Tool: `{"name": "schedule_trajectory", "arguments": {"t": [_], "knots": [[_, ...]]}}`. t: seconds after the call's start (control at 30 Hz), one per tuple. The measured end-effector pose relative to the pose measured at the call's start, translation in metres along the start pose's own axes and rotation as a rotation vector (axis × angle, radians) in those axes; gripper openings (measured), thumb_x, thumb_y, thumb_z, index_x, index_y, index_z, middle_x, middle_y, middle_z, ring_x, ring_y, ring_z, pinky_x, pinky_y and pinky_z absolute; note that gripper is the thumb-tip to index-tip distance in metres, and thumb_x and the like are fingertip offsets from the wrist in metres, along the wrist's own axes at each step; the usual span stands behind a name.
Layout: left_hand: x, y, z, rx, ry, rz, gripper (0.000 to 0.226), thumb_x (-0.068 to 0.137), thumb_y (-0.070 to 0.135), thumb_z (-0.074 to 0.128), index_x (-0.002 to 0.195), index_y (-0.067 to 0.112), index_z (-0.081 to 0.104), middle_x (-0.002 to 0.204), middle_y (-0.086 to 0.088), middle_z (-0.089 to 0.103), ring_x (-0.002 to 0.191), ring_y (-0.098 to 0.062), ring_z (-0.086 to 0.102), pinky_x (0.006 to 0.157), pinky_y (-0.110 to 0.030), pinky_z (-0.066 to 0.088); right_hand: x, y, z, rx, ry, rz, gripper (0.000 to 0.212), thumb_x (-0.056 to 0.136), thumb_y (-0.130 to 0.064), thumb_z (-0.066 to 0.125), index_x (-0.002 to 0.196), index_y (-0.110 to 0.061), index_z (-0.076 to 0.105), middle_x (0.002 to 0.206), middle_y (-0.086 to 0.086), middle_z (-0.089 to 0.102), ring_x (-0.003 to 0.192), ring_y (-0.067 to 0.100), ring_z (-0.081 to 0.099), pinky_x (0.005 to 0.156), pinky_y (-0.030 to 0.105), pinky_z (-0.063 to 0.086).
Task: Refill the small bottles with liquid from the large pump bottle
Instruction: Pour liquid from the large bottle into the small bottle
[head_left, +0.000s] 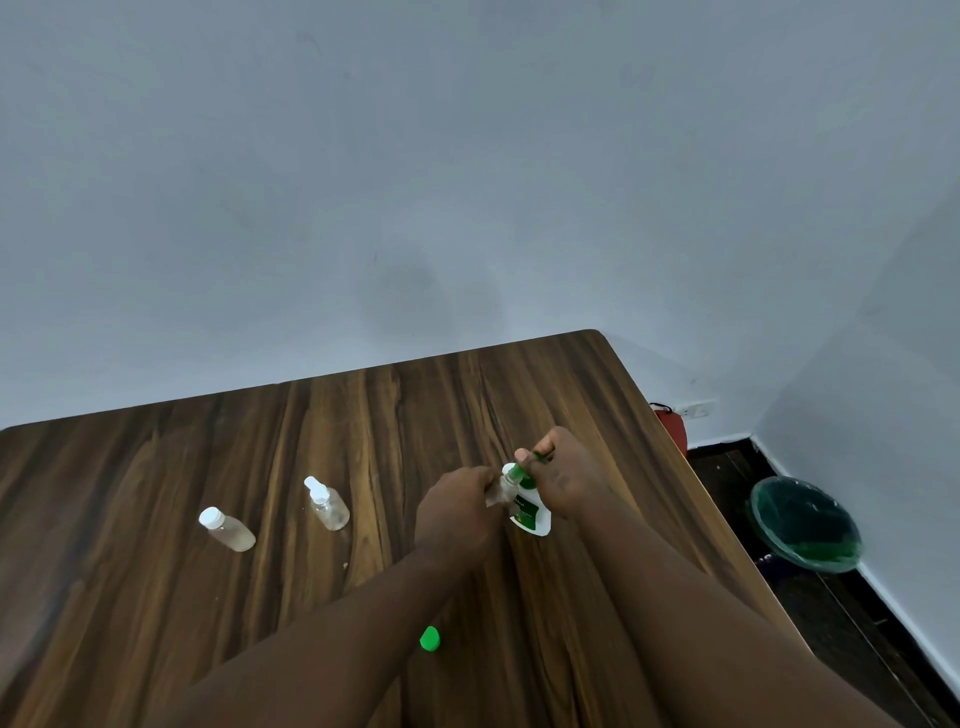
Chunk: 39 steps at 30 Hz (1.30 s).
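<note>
Capped bottle (227, 529): far left on the table (363, 415), white cap on, untouched, well apart from both hands.
Spray bottle (326, 503): to its right, white sprayer fitted, standing alone.
Green cap (429, 638): loose on the table nearer the person, between the forearms. It probably belongs to the bottle being filled.
Left hand (457, 512): fingers curled round the small bottle (501, 491), holding it against the left side of the pump bottle (530, 514).
Small bottle: clear, open at the top, long axis roughly upright with the mouth leaning toward the spout.
Pump (519, 470): green, its spout pointing left over the small bottle's mouth. Whether the tip sits inside the mouth cannot be told.
Right hand (566, 478): on top of the pump bottle, thumb and fingertips pinching the pump head from above.
Governing relation: the mouth lies just left of and below the right fingers. Each press likely needs the spout held in line with the mouth, and a small shift by the left hand would spill liquid on the table.
Bin (802, 525): on the floor, far right, off the table.
</note>
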<state>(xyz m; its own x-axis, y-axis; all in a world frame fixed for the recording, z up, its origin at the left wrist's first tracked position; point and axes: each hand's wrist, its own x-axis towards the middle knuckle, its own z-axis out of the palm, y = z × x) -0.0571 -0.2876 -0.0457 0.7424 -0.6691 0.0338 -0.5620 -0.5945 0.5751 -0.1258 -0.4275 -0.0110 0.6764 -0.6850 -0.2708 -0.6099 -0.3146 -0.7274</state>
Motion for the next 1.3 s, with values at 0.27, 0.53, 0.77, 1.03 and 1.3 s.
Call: {"name": "schedule_trajectory", "arguments": {"t": [0.27,0.53,0.77,1.03,1.3], "knots": [[0.003,-0.003,0.002,0.012,-0.009,-0.001,0.016,0.088,0.04,0.073,0.101,0.031,0.074,0.093,0.013,0.072,0.083,-0.005,0.065,0.059,-0.021,0.041,0.002,0.003,0.005,-0.004,0.021,0.007,0.023,0.097,-0.037,0.061,0.093,-0.017,0.051,0.086,-0.001,0.06,0.076,0.01,0.055,0.063,0.027,0.042],[0.001,-0.004,0.004,-0.011,-0.002,-0.007,0.015,0.089,0.039,0.073,0.102,0.032,0.074,0.093,0.014,0.071,0.083,-0.002,0.063,0.059,-0.016,0.039,0.001,0.002,0.003,0.024,-0.002,-0.002,0.024,0.097,-0.038,0.06,0.097,-0.015,0.052,0.086,-0.002,0.058,0.075,0.008,0.054,0.063,0.026,0.043],[0.004,-0.009,0.008,0.003,0.002,0.013,0.018,0.088,0.041,0.073,0.104,0.033,0.074,0.094,0.014,0.072,0.084,-0.003,0.064,0.064,-0.023,0.044,0.004,0.003,0.004,0.04,0.001,0.02,0.024,0.097,-0.036,0.06,0.096,-0.014,0.053,0.087,0.0,0.06,0.075,0.01,0.054,0.062,0.027,0.042],[0.002,-0.012,0.011,0.009,0.009,-0.006,0.024,0.087,0.047,0.071,0.108,0.035,0.073,0.096,0.015,0.07,0.087,-0.004,0.063,0.07,-0.029,0.053,0.003,0.001,0.004,-0.005,0.01,0.002,0.024,0.097,-0.037,0.06,0.096,-0.014,0.053,0.084,-0.002,0.058,0.075,0.008,0.054,0.067,0.028,0.045],[0.005,-0.009,0.008,-0.003,0.021,0.015,0.022,0.086,0.045,0.072,0.106,0.036,0.074,0.095,0.015,0.072,0.085,-0.003,0.063,0.062,-0.023,0.041,0.007,0.002,0.002,0.035,0.006,0.023,0.025,0.095,-0.037,0.063,0.093,-0.014,0.055,0.087,0.0,0.062,0.081,0.014,0.058,0.069,0.031,0.048]]}}
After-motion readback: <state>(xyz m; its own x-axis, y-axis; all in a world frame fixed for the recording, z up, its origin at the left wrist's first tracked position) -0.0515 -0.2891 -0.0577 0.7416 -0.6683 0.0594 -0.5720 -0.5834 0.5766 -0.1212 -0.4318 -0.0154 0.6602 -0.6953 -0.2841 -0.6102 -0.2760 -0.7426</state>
